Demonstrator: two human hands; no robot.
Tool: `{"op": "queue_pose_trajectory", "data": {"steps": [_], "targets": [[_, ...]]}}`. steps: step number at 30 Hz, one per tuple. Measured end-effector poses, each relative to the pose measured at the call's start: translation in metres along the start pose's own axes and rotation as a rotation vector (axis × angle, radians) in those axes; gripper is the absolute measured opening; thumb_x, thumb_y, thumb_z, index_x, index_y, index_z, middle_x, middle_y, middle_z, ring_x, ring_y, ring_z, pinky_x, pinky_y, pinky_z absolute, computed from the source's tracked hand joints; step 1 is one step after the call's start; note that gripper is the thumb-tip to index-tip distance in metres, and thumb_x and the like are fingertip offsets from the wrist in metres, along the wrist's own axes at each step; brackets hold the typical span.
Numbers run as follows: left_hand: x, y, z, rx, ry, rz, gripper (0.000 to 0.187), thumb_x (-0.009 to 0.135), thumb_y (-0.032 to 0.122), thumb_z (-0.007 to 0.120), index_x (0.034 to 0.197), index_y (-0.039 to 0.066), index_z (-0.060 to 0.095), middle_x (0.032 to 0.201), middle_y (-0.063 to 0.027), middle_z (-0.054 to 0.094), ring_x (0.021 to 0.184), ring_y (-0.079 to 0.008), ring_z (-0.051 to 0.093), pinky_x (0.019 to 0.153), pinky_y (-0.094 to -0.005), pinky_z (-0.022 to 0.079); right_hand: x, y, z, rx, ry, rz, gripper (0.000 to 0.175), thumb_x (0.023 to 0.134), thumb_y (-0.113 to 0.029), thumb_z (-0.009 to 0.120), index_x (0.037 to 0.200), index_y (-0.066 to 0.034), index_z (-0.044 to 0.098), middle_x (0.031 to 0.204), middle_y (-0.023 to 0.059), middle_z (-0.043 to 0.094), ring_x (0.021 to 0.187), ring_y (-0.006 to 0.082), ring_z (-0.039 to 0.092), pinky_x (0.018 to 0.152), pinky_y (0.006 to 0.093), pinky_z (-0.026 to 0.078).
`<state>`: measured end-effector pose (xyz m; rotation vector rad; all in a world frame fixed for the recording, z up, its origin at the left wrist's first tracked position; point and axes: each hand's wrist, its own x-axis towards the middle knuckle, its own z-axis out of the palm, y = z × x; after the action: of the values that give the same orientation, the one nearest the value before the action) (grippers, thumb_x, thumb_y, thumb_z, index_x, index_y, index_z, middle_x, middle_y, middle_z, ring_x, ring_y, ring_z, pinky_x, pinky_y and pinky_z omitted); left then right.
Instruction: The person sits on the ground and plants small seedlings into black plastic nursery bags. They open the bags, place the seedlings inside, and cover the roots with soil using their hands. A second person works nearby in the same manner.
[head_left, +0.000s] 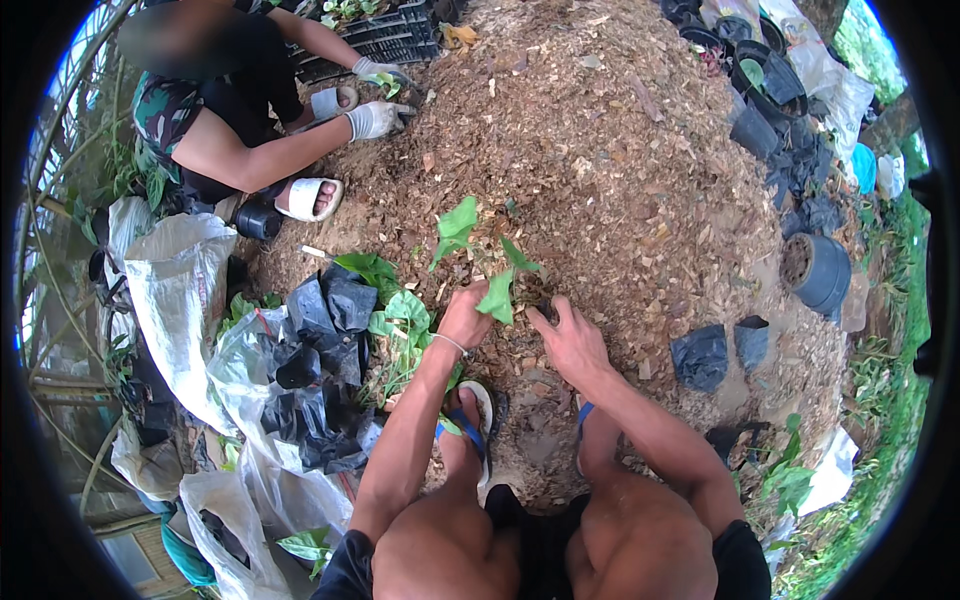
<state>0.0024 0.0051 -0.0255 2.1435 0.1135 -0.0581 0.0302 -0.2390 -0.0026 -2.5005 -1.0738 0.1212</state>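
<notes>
My left hand (466, 313) has its fingers closed around the stem side of a leafy green seedling (496, 297), whose leaves spread above and beside the fingers. To its right, my right hand (571, 336) reaches down to the wood-chip mix, with thumb and fingers at a dark piece that looks like the edge of a black plastic grow bag (546, 309). What lies between my right fingertips is partly hidden. More green cuttings (405, 319) lie on the ground left of my left wrist.
A person with gloved hands (375, 120) squats at upper left by a black crate (397, 34). Black grow bags (330, 307) and white sacks (180, 262) lie left. Two black bags (699, 358) and a grey pot (821, 274) are right. The wood-chip heap (585, 150) rises ahead.
</notes>
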Motion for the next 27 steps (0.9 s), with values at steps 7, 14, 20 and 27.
{"op": "queue_pose_trajectory", "data": {"steps": [7,14,20,27], "targets": [[-0.011,0.002,-0.001,0.027,-0.005,0.022,0.028,0.092,0.008,0.08,0.119,0.007,0.075,0.124,-0.0158,0.075,0.112,-0.0351,0.072,0.099,-0.0431,0.057,0.011,0.013,0.002,-0.055,-0.07,0.005,0.031,0.09,-0.01,0.066,0.121,-0.0101,0.068,0.112,0.0178,0.053,0.092,0.0352,0.07,0.073,0.0473,0.063],[-0.023,0.004,0.004,-0.115,0.074,-0.24,0.029,0.093,0.003,0.071,0.121,0.007,0.074,0.114,-0.0141,0.076,0.096,-0.0245,0.074,0.085,-0.0401,0.058,0.006,0.005,-0.001,-0.028,-0.049,-0.074,0.024,0.09,-0.011,0.069,0.114,-0.0077,0.068,0.1,0.0159,0.06,0.085,0.0353,0.073,0.065,0.0483,0.062],[-0.03,0.01,0.02,-0.113,0.193,-0.25,0.023,0.089,0.003,0.068,0.112,0.002,0.069,0.095,-0.0143,0.073,0.089,-0.0259,0.074,0.081,-0.0422,0.058,0.01,0.013,-0.003,0.015,-0.036,0.034,0.028,0.089,-0.01,0.07,0.118,-0.0131,0.069,0.101,0.0151,0.066,0.085,0.0359,0.075,0.067,0.0488,0.062],[-0.034,-0.001,0.031,0.06,0.193,-0.113,0.023,0.088,0.017,0.069,0.103,0.001,0.066,0.097,-0.0166,0.071,0.09,-0.0325,0.073,0.083,-0.0447,0.057,-0.001,0.001,-0.014,0.119,-0.131,-0.21,0.033,0.085,-0.013,0.076,0.117,-0.0163,0.07,0.099,0.0109,0.069,0.092,0.0372,0.073,0.073,0.0482,0.061]]}}
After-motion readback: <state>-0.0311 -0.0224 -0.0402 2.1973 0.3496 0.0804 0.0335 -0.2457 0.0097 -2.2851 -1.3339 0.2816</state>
